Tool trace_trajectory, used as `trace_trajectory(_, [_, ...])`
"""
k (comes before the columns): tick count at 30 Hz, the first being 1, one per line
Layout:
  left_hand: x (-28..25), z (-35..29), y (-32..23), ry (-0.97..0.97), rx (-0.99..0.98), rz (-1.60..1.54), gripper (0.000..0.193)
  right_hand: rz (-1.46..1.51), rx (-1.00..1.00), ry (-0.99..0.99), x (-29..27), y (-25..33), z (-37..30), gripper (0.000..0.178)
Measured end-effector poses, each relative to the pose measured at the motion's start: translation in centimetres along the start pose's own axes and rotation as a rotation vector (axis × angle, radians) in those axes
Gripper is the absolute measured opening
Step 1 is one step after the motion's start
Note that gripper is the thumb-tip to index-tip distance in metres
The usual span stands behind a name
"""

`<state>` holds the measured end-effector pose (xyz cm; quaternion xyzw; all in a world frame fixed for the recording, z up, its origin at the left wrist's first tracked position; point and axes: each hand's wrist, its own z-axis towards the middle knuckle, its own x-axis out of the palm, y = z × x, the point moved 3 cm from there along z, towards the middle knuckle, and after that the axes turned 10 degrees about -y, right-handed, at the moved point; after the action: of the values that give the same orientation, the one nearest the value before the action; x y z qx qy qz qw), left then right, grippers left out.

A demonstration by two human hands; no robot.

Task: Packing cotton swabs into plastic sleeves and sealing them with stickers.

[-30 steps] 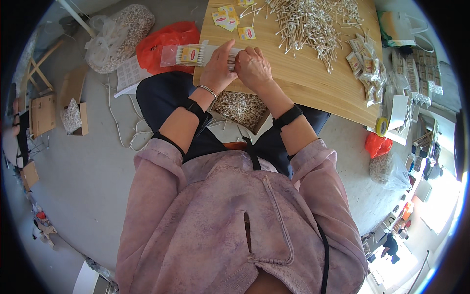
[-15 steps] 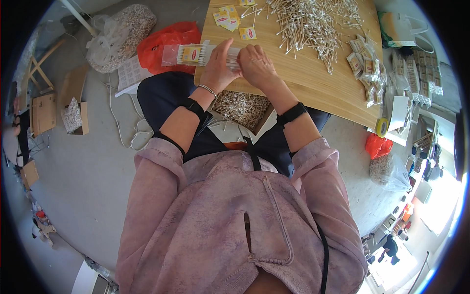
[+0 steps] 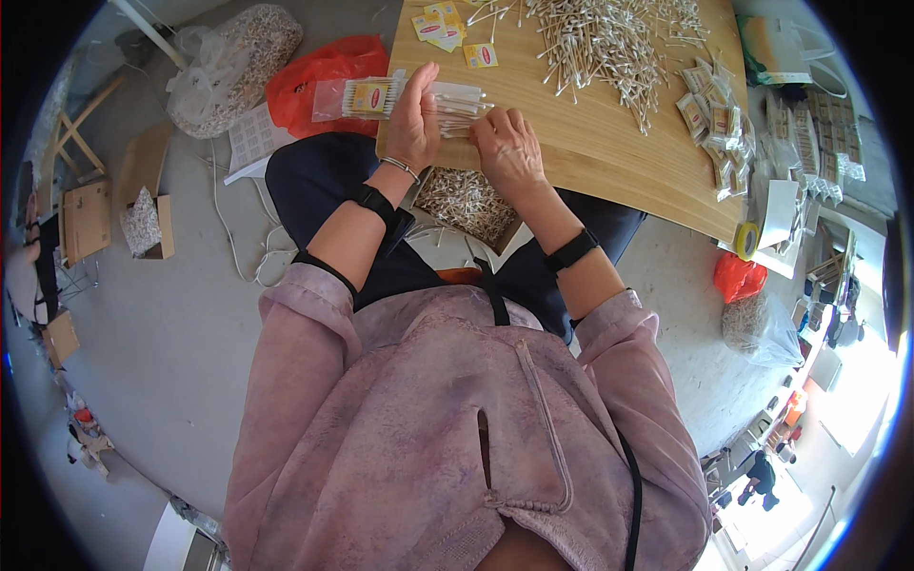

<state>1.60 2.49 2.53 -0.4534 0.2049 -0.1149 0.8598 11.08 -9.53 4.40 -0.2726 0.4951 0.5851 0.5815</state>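
Note:
My left hand [image 3: 414, 124] stands on edge at the near left of the table, fingers stretched out and together. On its left lies a clear packet of cotton swabs [image 3: 371, 97] with a yellow card, its film reaching past the table edge. Along its palm side lies a loose row of cotton swabs [image 3: 461, 107], white tips to the right. My right hand [image 3: 510, 152] is by those tips, fingers curled down; whatever is under them is hidden. Below, a cardboard box of swabs [image 3: 503, 247] sits between my legs.
A big heap of cotton swabs [image 3: 609, 48] covers the far middle of the wooden table [image 3: 590, 152]. Yellow cards [image 3: 481, 56] lie at the far left, filled packets [image 3: 719, 119] at the right edge. A red bag [image 3: 333, 81] and a clear sack of swabs [image 3: 248, 57] stand left.
My right hand has moved right and slightly toward me, away from my left hand. The swab row between them now shows. My left hand has shifted slightly left, its fingers more upright.

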Motion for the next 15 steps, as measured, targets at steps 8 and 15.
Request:
trace_trajectory(8, [-0.3, -0.1, -0.1, 0.003, -0.011, 0.038, 0.035, -0.042, 0.062, -0.042, 0.5, 1.7, -0.6, 0.071])
trace_trajectory(15, [-0.2, -0.2, 0.4, -0.014, -0.045, 0.016, 0.034, -0.056, 0.158, 0.005, 2.7, 0.7, 0.4, 0.066])
